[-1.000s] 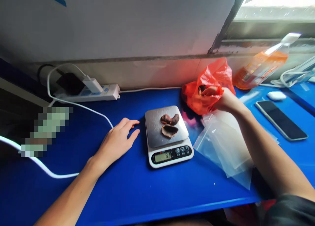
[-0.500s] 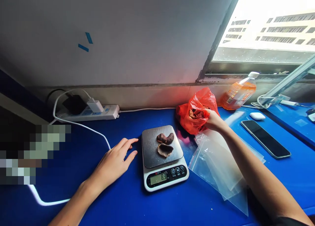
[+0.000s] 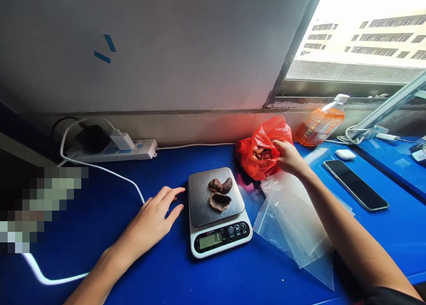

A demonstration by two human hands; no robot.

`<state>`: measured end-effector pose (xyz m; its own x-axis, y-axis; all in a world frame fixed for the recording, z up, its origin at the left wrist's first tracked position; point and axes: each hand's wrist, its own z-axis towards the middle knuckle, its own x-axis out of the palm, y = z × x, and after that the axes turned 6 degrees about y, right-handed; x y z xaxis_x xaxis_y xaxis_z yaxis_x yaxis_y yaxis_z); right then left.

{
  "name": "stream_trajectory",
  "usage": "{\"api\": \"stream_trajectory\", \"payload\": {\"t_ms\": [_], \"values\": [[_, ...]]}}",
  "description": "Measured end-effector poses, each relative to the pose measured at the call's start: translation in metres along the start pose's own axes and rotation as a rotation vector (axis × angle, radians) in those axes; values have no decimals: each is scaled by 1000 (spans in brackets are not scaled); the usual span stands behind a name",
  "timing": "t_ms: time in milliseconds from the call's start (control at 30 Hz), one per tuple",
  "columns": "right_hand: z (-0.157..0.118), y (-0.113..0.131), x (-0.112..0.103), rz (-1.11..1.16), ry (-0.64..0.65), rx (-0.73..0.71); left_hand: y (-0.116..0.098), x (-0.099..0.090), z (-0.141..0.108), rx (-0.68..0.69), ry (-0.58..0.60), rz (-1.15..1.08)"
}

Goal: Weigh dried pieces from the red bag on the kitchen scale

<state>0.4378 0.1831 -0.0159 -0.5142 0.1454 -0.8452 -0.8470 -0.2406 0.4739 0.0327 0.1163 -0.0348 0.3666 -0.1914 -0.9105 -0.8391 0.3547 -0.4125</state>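
A white digital kitchen scale [image 3: 219, 247] stands on the blue tabletop, its display showing 8.3. On its steel plate lie a dark brown curled dried piece [image 3: 221, 185] and a hollow brown half shell [image 3: 219, 202]. Close by the scale's left edge, my left hand [image 3: 155, 214] rests with fingers stretched out and holds nothing. Behind and right of the scale sits a red plastic bag [image 3: 246, 156], its mouth towards me, with several reddish-brown pieces [image 3: 261, 153] inside. My right hand [image 3: 289, 156] is closed on the right rim of the bag; some fingertips are hidden by it.
Clear zip bags [image 3: 296, 225] lie right of the scale. Farther right are a phone [image 3: 354, 185], a white earphone case [image 3: 345, 154] and an orange drink bottle [image 3: 321, 123]. At the back left, a power strip [image 3: 143, 150] has a white cable [image 3: 100, 166] trailing forward.
My right hand has drawn back slightly at the mouth of the red bag, and more of its fingers show at the rim. The view has shifted a little; my left hand stays beside the scale.
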Motion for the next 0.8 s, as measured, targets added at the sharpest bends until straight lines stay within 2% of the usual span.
{"api": "stream_trajectory", "payload": {"t_ms": [167,267,367,433,600,800], "values": [[-5,-5,5,64,-27,18,-8,24,-5,-35,-207,168],[-13,-14,12,165,-30,124,-12,34,-8,-47,-235,259],[-18,-21,20,238,-104,230,-11,41,-9,-4,-267,290],[-20,-22,24,217,-110,212,-9,45,-9,10,-285,312],[-18,-19,29,23,-96,51,-11,52,-10,-5,-278,379],[-21,-19,31,-42,-89,16,-17,50,-12,-36,-248,347]]}}
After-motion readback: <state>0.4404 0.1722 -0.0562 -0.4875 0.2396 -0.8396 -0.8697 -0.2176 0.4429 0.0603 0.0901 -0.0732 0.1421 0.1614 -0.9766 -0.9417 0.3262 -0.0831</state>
